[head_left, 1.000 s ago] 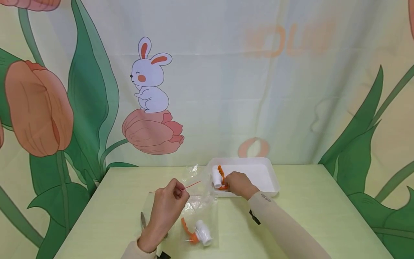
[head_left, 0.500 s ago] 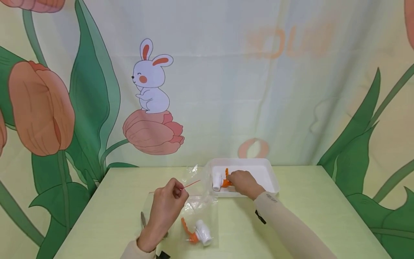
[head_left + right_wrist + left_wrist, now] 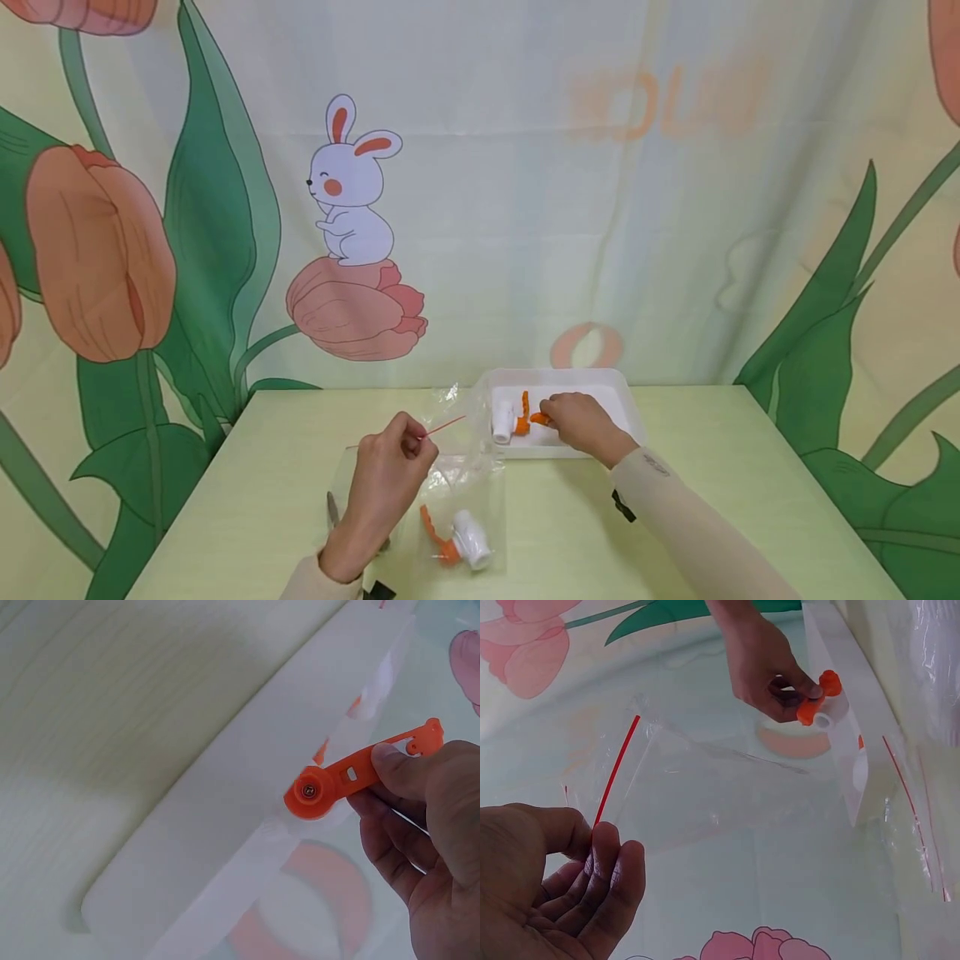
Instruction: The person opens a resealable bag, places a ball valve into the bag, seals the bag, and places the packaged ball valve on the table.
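My left hand [image 3: 393,483] pinches the top edge of a clear zip bag [image 3: 705,791], by its red seal strip [image 3: 617,769]. The bag hangs open-looking and see-through from thumb and fingers. Over the white tray [image 3: 622,417], my right hand [image 3: 581,421] pinches the orange handle of a ball valve [image 3: 364,771] between thumb and fingers. A screw shows in the handle's round hub; its white body is mostly hidden. Beside it, a second white ball valve [image 3: 502,422] with an orange handle lies at the tray's left end.
A bagged ball valve [image 3: 471,540] with an orange handle lies on the table [image 3: 675,500] in front of the tray. Grey scissors [image 3: 333,510] lie partly hidden under my left wrist. A printed cloth [image 3: 480,208] hangs behind the table.
My right hand has moved slightly right within the tray, drawing its orange-handled valve away from the other one, whose handle now stands upright in view. My left hand has stayed still with the bag.
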Available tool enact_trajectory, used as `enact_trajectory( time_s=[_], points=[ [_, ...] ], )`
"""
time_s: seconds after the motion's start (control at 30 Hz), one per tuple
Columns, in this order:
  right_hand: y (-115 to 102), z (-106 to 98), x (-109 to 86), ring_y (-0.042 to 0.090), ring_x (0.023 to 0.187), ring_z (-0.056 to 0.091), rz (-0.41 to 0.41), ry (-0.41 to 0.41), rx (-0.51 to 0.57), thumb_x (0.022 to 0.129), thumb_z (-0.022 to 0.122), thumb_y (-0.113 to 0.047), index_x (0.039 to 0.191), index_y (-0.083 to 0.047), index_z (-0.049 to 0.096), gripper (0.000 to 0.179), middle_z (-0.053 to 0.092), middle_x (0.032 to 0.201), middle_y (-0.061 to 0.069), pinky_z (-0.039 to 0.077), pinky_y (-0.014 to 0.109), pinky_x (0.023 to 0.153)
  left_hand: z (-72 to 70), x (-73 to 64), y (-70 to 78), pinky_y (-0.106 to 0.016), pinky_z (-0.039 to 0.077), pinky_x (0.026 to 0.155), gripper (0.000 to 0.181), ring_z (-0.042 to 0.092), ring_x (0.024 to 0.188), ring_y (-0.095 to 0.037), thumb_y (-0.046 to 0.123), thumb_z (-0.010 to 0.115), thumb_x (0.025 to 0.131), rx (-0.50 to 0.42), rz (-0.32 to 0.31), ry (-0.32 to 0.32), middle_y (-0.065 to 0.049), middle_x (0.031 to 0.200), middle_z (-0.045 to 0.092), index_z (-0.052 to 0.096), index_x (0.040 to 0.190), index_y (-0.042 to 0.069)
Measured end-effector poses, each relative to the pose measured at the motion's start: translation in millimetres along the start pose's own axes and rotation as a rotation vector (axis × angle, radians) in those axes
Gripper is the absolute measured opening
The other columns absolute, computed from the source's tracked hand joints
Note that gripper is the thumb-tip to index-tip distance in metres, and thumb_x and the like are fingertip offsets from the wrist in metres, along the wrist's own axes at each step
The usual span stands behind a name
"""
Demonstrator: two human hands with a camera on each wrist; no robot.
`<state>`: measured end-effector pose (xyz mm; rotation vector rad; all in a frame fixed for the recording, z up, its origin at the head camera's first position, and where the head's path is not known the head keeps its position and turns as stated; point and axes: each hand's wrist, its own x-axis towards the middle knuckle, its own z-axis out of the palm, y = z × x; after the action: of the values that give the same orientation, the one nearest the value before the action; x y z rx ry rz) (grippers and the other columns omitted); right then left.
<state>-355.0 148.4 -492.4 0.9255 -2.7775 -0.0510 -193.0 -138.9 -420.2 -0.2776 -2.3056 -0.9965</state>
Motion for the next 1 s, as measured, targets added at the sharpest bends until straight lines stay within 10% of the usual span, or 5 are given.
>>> enact_trajectory(
  time_s=[1.0],
  points=[
    [-26.4, -101.3, -52.6, 0.008, 0.058, 0.054, -0.106, 0.543, 0.077, 0.083, 0.079, -0.021, 0.089, -0.018, 0.064, 0.016, 0.064, 0.075, -0.008, 0.043, 0.022, 0.053, 9.9, 3.5, 6.8, -0.019, 0.042, 0.051, 0.010, 0.046, 0.048, 0.001, -0.001, 0.063, 0.079, -0.019, -0.005, -0.006, 0.003, 0.059, 0.061, 0.060, 0.079, 0.008]
  ],
)
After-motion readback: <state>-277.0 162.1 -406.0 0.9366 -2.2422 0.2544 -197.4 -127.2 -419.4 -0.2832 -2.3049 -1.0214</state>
